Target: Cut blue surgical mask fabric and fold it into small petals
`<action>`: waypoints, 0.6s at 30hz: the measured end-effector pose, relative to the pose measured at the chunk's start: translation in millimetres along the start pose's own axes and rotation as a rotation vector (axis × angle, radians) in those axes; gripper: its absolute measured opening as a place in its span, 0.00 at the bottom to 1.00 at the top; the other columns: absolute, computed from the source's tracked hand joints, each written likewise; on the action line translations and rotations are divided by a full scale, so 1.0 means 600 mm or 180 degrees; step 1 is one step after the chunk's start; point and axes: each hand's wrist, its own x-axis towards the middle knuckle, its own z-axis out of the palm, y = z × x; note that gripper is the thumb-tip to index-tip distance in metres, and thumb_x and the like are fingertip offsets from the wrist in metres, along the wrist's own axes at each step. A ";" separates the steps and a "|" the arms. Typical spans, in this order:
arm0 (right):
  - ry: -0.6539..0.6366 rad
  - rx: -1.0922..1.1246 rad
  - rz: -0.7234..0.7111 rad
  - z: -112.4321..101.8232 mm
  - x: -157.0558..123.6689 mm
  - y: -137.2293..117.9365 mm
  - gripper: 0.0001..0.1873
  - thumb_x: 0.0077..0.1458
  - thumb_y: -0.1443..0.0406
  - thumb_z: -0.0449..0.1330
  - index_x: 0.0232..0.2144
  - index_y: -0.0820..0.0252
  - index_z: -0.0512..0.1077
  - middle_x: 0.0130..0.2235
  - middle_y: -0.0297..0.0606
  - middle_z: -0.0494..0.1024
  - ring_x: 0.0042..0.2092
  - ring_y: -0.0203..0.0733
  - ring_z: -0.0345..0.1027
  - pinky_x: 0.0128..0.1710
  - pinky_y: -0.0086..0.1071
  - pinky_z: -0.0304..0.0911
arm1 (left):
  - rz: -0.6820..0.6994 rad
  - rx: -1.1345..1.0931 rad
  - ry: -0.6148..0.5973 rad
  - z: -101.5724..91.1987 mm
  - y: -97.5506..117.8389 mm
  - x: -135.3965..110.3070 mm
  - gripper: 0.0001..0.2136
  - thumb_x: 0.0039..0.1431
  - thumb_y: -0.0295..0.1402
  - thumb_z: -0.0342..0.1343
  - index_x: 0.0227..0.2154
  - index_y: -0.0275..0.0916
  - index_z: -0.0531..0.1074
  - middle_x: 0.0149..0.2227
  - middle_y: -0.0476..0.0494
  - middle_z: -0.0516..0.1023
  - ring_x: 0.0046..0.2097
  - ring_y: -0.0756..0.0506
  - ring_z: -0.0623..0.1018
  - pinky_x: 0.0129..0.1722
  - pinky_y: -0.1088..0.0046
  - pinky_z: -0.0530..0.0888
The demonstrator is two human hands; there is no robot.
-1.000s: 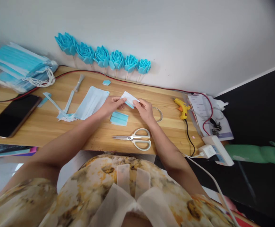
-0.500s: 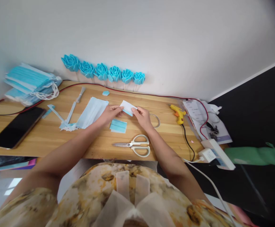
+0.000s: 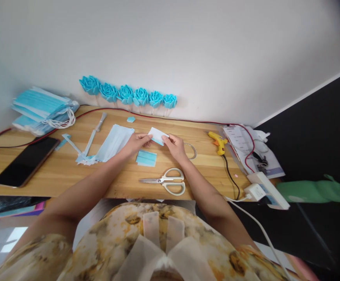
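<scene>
Between my two hands is a small white-and-blue piece of mask fabric (image 3: 158,135), held up just over the table. My left hand (image 3: 139,142) pinches its left edge, and my right hand (image 3: 174,146) pinches the right one. A blue pleated fabric piece (image 3: 146,158) lies below them on the wood. Nearer to me rest white-handled scissors (image 3: 172,182), blades pointing left. Left of my left hand are pale blue mask sheets (image 3: 116,141), partly covered by my forearm. A small blue cut piece (image 3: 131,119) lies farther back.
Several blue fabric flowers (image 3: 126,95) lean on the wall. Left are stacked masks (image 3: 41,107), a phone (image 3: 26,162) and cut strips (image 3: 90,142). Right are a tape roll (image 3: 195,152), a yellow glue gun (image 3: 219,142), papers (image 3: 240,136), a power strip (image 3: 271,191) and a green bottle (image 3: 310,191).
My view has shifted slightly. Both hands keep the same pinch on the fabric piece, which has barely moved; nothing was let go or picked up.
</scene>
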 end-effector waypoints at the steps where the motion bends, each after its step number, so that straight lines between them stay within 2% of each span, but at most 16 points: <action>1: -0.0006 0.0007 -0.0001 0.000 0.000 0.001 0.25 0.58 0.46 0.57 0.21 0.56 0.65 0.23 0.30 0.63 0.28 0.36 0.57 0.31 0.32 0.53 | -0.0002 -0.0003 0.0009 -0.001 0.000 0.000 0.27 0.45 0.61 0.65 0.23 0.37 0.78 0.24 0.45 0.76 0.31 0.47 0.71 0.34 0.70 0.69; 18: 0.0044 0.0008 -0.0022 -0.002 0.002 0.001 0.24 0.58 0.46 0.57 0.21 0.56 0.64 0.23 0.29 0.62 0.28 0.35 0.57 0.31 0.32 0.52 | -0.0001 -0.0015 -0.0048 -0.003 0.002 0.001 0.26 0.47 0.59 0.65 0.26 0.36 0.82 0.24 0.45 0.77 0.29 0.48 0.72 0.33 0.71 0.69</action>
